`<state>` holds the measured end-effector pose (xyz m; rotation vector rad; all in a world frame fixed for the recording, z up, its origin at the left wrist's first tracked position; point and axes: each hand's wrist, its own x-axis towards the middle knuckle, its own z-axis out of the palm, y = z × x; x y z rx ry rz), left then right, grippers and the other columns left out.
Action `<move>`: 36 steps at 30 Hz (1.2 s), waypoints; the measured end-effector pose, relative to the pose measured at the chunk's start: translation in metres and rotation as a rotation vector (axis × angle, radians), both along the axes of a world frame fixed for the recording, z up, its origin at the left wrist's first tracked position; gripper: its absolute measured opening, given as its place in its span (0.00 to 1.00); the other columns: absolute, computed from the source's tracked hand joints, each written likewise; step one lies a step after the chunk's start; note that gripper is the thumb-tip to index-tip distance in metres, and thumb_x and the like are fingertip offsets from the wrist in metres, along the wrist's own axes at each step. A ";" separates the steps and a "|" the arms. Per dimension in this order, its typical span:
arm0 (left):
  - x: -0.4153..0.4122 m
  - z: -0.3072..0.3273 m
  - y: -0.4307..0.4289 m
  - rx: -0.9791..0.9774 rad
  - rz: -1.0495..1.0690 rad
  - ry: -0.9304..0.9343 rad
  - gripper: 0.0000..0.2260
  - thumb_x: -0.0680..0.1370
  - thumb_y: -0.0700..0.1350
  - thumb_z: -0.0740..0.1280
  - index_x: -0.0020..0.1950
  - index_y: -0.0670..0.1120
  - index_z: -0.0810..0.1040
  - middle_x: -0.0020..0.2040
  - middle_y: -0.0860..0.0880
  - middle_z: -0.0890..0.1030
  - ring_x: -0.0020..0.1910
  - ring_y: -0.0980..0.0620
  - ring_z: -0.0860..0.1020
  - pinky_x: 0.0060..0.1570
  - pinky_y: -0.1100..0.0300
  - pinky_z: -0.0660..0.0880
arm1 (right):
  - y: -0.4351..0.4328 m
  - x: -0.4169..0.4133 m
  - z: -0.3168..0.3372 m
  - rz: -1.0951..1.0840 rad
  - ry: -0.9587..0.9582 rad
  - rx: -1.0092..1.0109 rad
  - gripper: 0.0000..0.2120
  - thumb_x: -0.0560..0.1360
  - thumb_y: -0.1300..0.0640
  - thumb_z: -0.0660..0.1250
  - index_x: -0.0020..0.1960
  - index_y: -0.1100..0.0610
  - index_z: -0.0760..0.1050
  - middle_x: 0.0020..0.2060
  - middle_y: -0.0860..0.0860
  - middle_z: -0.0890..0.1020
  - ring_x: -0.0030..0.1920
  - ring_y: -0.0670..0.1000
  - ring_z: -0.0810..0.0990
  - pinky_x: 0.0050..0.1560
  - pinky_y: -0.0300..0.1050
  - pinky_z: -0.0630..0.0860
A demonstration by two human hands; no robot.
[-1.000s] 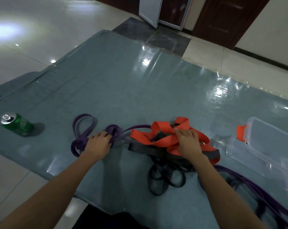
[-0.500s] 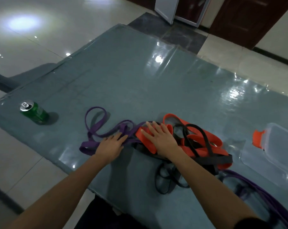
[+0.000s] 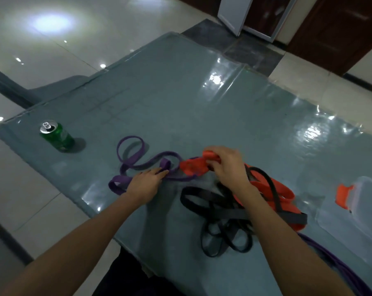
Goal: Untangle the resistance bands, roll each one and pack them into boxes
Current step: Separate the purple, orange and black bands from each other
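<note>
As I judge it, the task is near its start: no band is rolled, none is in a box, and the tangle is only partly loosened. The flat purple rubber band lies freest, in open loops on the left part of the glossy grey-blue table. Its long axis slants from the near left edge toward the middle, and its far loop points toward the upright green drink can by the left corner. The left hand rests on this band with its fingers straight, pressing it flat to the table top. The right hand has its fingers curled round a bunched end of the wide orange rubber band, held slightly above the surface. From that grip the orange band runs right and toward the near edge, so its long axis lies roughly left to right, and the gripped end points at the purple loops. Whether the two are threaded together there I cannot tell. The thin black rubber bands cross the orange one and knot together near the near edge. A second purple band trails over that edge at the right. The clear plastic box with an orange latch sits at the right edge, and no band shows in it. Separating, rolling and packing all remain.
</note>
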<state>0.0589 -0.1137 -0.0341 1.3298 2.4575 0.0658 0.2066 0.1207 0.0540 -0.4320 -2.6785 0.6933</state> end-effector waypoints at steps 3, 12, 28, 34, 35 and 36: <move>-0.005 0.015 0.008 0.022 0.010 0.004 0.25 0.81 0.39 0.58 0.77 0.54 0.66 0.75 0.50 0.70 0.65 0.44 0.76 0.56 0.50 0.76 | 0.017 0.002 0.044 -0.223 0.225 -0.162 0.13 0.71 0.61 0.72 0.55 0.52 0.81 0.51 0.47 0.84 0.51 0.48 0.82 0.58 0.44 0.76; -0.033 0.018 0.002 0.100 0.004 0.139 0.23 0.77 0.39 0.62 0.72 0.53 0.74 0.65 0.49 0.79 0.64 0.44 0.75 0.58 0.48 0.71 | 0.061 0.061 0.044 -0.480 0.139 -0.018 0.17 0.70 0.62 0.71 0.55 0.46 0.80 0.51 0.46 0.84 0.53 0.51 0.82 0.58 0.56 0.77; -0.103 -0.007 -0.053 0.049 0.270 0.112 0.35 0.74 0.58 0.69 0.78 0.52 0.62 0.81 0.45 0.55 0.81 0.41 0.50 0.74 0.39 0.53 | -0.065 -0.043 -0.040 0.144 -0.456 0.308 0.36 0.69 0.46 0.74 0.74 0.55 0.69 0.71 0.54 0.74 0.70 0.57 0.72 0.68 0.56 0.65; -0.126 -0.021 -0.061 0.028 0.442 -0.172 0.49 0.74 0.65 0.68 0.82 0.47 0.42 0.82 0.43 0.48 0.80 0.42 0.54 0.75 0.44 0.58 | -0.115 -0.119 -0.069 0.300 -0.623 0.299 0.49 0.69 0.49 0.74 0.81 0.53 0.50 0.80 0.56 0.53 0.80 0.57 0.53 0.76 0.58 0.56; -0.128 -0.023 -0.059 0.045 0.436 -0.225 0.49 0.74 0.63 0.68 0.82 0.45 0.43 0.82 0.43 0.50 0.79 0.42 0.57 0.74 0.46 0.61 | -0.119 -0.129 -0.076 0.294 -0.643 0.324 0.50 0.67 0.51 0.76 0.81 0.54 0.51 0.80 0.57 0.55 0.79 0.58 0.56 0.74 0.59 0.60; -0.128 -0.023 -0.058 0.072 0.414 -0.260 0.47 0.75 0.62 0.68 0.82 0.44 0.45 0.82 0.42 0.52 0.78 0.41 0.59 0.73 0.47 0.63 | -0.121 -0.137 -0.082 0.277 -0.653 0.342 0.51 0.65 0.53 0.78 0.81 0.54 0.53 0.79 0.58 0.57 0.78 0.59 0.60 0.72 0.59 0.64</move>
